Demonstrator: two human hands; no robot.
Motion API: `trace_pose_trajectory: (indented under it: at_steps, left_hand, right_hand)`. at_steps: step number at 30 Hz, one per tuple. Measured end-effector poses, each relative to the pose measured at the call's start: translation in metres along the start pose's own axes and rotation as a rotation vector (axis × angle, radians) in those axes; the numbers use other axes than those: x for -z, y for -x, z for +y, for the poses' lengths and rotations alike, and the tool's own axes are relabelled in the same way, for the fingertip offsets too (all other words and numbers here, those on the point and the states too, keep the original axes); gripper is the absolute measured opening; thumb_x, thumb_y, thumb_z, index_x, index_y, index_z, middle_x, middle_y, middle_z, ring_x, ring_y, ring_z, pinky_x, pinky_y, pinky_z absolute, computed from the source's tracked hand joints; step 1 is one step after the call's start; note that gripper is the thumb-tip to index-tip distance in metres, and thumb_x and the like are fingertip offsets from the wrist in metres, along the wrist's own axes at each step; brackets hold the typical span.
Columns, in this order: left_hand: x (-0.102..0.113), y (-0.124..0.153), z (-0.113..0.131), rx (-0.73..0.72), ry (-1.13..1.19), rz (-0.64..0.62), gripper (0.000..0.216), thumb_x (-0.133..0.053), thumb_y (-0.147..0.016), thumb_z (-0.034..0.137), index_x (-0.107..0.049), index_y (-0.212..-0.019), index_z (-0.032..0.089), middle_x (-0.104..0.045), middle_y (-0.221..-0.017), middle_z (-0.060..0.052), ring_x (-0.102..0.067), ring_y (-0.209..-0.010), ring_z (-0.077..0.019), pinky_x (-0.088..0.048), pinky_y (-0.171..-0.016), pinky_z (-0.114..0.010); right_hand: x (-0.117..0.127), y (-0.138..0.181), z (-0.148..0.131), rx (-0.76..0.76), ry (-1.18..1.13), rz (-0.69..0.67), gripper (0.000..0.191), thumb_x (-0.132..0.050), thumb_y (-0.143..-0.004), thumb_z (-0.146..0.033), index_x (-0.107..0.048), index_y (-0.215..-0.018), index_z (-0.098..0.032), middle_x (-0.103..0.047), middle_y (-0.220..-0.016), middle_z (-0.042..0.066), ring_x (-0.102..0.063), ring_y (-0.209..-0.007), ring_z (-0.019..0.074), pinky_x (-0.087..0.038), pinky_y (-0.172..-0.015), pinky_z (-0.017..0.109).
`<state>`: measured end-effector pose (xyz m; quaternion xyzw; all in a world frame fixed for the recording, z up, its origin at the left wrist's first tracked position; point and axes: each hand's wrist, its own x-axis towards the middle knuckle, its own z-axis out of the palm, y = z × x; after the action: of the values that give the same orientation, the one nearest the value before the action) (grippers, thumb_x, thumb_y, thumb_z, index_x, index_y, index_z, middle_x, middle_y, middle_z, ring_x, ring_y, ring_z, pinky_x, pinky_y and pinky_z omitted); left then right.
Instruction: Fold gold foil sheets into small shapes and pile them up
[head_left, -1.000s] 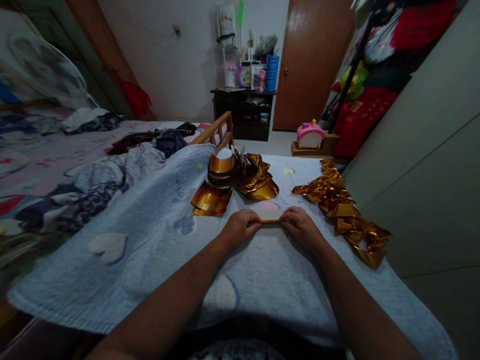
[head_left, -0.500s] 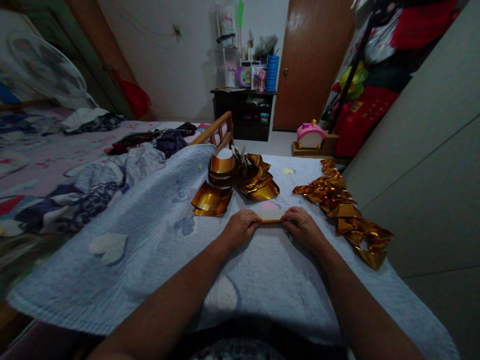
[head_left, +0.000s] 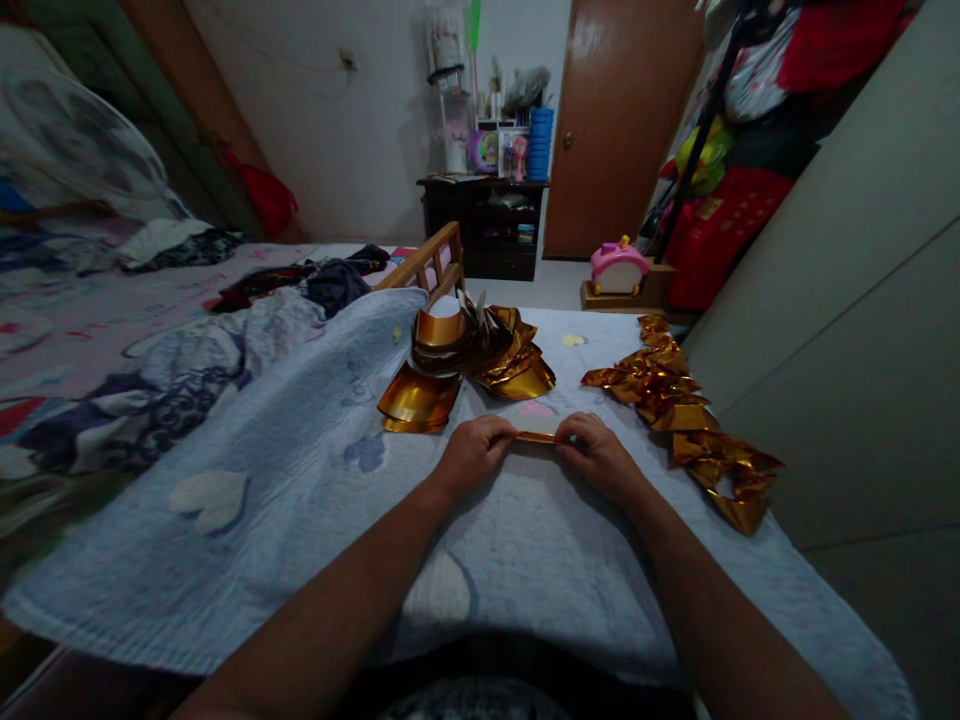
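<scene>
At the far left, a white fan [head_left: 86,145] stands behind a bed with a pink printed sheet [head_left: 52,325], where rumpled clothes [head_left: 187,350] lie spread out. A red bag [head_left: 262,197] hangs by the wall beyond. A blue quilted cover [head_left: 300,520] with heart shapes runs beneath both forearms, its left part sloping down. Near its far edge, by a wooden rail [head_left: 431,268], sits a fanned stack of gold sheets [head_left: 420,395], some curled and showing pale undersides. Just nearer and to the right, the left hand [head_left: 474,455] has a narrow grip, thumb and fingers pinching the left end of a folded gold sheet [head_left: 535,437]. This sheet lies crosswise between the two hands, low over the cover, its pale face on the far side and a gold strip along the near edge. The right hand [head_left: 596,452] holds its other end in a similarly narrow grip, fingers bent. Farther right, a row of folded gold pieces [head_left: 686,420] lies heaped on the cover, well apart from the stack, beside a pale panel [head_left: 855,400] at the right edge
</scene>
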<state>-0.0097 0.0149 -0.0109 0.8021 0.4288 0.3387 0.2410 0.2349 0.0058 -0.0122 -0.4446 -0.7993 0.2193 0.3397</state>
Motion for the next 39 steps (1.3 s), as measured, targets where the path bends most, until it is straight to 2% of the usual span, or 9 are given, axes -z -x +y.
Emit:
trace_pose_trajectory:
  at_steps: [8,14,20,28,33,39]
  left_hand:
    - [0.0,0.001,-0.001,-0.021,-0.006,0.0,0.015,-0.065,-0.085,0.009,-0.073,-0.093,0.018,-0.075,-0.098,-0.005,-0.069,-0.093,-0.0184,-0.054,-0.088,-0.03]
    - [0.0,0.003,-0.003,-0.045,-0.127,-0.05,0.016,-0.06,-0.086,0.008,-0.071,-0.094,0.017,-0.073,-0.098,-0.007,-0.067,-0.094,-0.0203,-0.052,-0.087,-0.033]
    - [-0.001,0.003,0.006,-0.115,-0.269,-0.106,0.012,-0.064,-0.084,0.012,-0.071,-0.091,0.019,-0.073,-0.099,-0.008,-0.062,-0.098,-0.0246,-0.047,-0.092,-0.04]
    - [-0.012,0.005,0.007,-0.192,-0.187,-0.201,0.014,-0.062,-0.089,0.015,-0.072,-0.097,0.02,-0.073,-0.102,-0.007,-0.064,-0.098,-0.021,-0.05,-0.09,-0.033]
    - [-0.01,0.005,0.007,-0.177,-0.201,-0.206,0.013,-0.062,-0.09,0.016,-0.073,-0.094,0.021,-0.074,-0.1,-0.006,-0.066,-0.097,-0.0203,-0.051,-0.088,-0.032]
    - [-0.005,0.005,0.005,-0.184,-0.244,-0.199,0.013,-0.059,-0.092,0.016,-0.071,-0.092,0.02,-0.074,-0.099,-0.005,-0.067,-0.095,-0.0208,-0.051,-0.086,-0.031]
  right_hand:
    - [-0.004,0.001,-0.009,0.039,0.088,-0.038,0.017,-0.056,-0.081,-0.004,-0.06,-0.08,-0.021,-0.064,-0.085,0.004,-0.054,-0.086,0.0217,-0.041,-0.079,0.034]
    - [-0.013,0.003,-0.014,0.102,0.109,-0.078,0.021,-0.053,-0.08,-0.002,-0.06,-0.083,-0.021,-0.067,-0.088,0.006,-0.057,-0.088,0.0223,-0.043,-0.082,0.035]
    - [-0.018,0.006,-0.02,0.085,0.143,-0.114,0.023,-0.053,-0.076,0.0,-0.061,-0.084,-0.02,-0.068,-0.088,0.006,-0.058,-0.088,0.022,-0.042,-0.082,0.035]
    - [-0.021,0.007,-0.023,0.091,0.13,-0.137,0.016,-0.059,-0.08,-0.005,-0.059,-0.081,-0.02,-0.065,-0.087,0.005,-0.055,-0.085,0.0206,-0.042,-0.078,0.033]
    - [-0.014,0.007,-0.021,0.029,0.109,-0.168,0.018,-0.064,-0.074,-0.006,-0.057,-0.082,-0.021,-0.063,-0.085,0.003,-0.054,-0.084,0.0196,-0.041,-0.075,0.031]
    - [-0.009,0.005,-0.018,0.015,0.046,-0.21,0.014,-0.063,-0.081,-0.008,-0.06,-0.078,-0.021,-0.064,-0.087,0.003,-0.057,-0.084,0.0188,-0.043,-0.077,0.031]
